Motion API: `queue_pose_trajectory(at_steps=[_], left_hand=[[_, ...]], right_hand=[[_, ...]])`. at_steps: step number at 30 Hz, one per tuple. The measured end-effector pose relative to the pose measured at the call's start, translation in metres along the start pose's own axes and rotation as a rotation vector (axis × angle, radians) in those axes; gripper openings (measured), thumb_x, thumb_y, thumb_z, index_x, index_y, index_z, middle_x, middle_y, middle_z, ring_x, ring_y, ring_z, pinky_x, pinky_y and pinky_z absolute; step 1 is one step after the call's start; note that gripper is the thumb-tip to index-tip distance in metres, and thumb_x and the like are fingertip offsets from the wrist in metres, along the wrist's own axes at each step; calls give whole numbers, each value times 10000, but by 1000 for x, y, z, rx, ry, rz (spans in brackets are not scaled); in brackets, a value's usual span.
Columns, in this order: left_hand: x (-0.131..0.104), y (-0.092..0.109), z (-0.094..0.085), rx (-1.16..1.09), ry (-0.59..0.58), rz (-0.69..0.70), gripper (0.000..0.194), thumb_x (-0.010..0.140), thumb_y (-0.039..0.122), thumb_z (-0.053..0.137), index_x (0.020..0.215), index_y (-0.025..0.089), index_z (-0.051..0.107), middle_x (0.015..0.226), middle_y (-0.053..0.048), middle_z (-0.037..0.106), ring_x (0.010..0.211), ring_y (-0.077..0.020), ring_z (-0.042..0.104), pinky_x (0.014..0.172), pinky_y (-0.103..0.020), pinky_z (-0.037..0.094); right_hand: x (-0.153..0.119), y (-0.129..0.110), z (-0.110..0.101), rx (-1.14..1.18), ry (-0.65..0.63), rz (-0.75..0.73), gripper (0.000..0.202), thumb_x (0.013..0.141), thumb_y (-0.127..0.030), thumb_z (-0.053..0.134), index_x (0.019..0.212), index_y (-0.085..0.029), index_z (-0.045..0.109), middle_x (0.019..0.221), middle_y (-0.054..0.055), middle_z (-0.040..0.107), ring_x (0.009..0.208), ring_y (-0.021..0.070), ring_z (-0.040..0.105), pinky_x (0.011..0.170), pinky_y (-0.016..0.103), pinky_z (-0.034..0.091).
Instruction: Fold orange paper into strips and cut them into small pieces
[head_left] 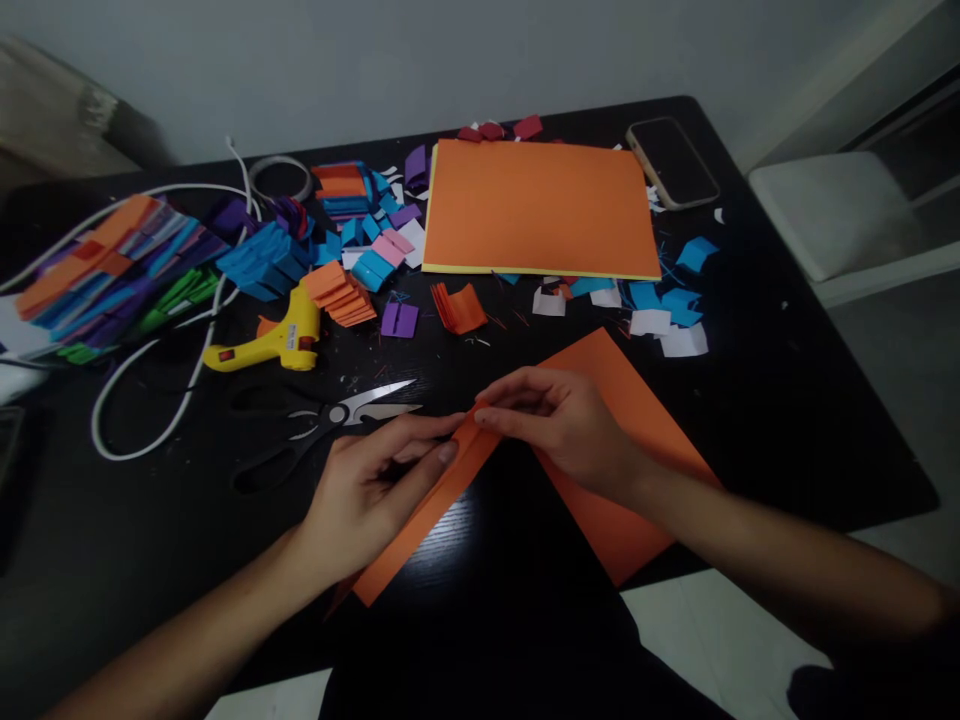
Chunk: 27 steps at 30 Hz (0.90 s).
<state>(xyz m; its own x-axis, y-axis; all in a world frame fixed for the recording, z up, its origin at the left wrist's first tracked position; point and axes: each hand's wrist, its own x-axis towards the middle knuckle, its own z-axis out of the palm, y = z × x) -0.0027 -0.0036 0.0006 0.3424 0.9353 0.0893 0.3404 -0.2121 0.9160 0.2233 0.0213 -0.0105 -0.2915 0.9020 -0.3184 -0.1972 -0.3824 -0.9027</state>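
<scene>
A folded strip of orange paper point(411, 533) slants across the front of the table, held in both hands. My left hand point(375, 480) pinches it along its upper half, thumb on top. At its far end my right hand point(551, 420) grips the tip between thumb and fingers. Under my right wrist lies a larger orange sheet point(600, 490), partly covered by the forearm. Scissors point(322, 420) with black handles rest on the table just beyond my left hand, blades apart.
A yellow glue gun point(274, 340) and a white cable point(150, 445) lie on the left near bundles of folded coloured paper point(112, 265). An orange sheet stack point(544, 205) sits at the back, beside a phone point(675, 163). Paper scraps point(684, 340) are scattered around the black table point(787, 420).
</scene>
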Motion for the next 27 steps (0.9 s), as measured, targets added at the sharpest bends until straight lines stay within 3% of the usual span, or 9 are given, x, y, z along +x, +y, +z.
queue_pose_trajectory(at_steps=[7,13,21,27], left_hand=[[1,-2,1,-19,17,-28,228,944,155,740,1143,250,799,883,23,841,736,-95,776,676,-147,592],[7,3,2,-54,36,-62,65,878,198,810,942,212,802,896,-20,832,734,-135,770,675,-212,621],[7,6,7,-199,84,-195,79,828,196,850,897,203,813,878,-20,847,752,-160,808,711,-235,668],[8,6,7,-196,156,-190,102,807,153,855,885,211,826,893,-7,857,768,-155,817,742,-225,678]], right_hand=[[0,1,0,2,5,-4,221,743,-279,952,915,-233,822,885,-8,824,833,127,767,800,250,606],[-2,-1,3,-20,-11,30,237,734,-312,956,902,-222,815,870,10,827,844,168,784,816,306,626],[-3,1,5,-3,-26,16,227,744,-287,951,914,-227,813,872,3,831,844,155,790,801,275,621],[-1,4,1,-41,-47,4,233,801,-316,908,993,-228,810,902,9,822,851,166,780,808,314,630]])
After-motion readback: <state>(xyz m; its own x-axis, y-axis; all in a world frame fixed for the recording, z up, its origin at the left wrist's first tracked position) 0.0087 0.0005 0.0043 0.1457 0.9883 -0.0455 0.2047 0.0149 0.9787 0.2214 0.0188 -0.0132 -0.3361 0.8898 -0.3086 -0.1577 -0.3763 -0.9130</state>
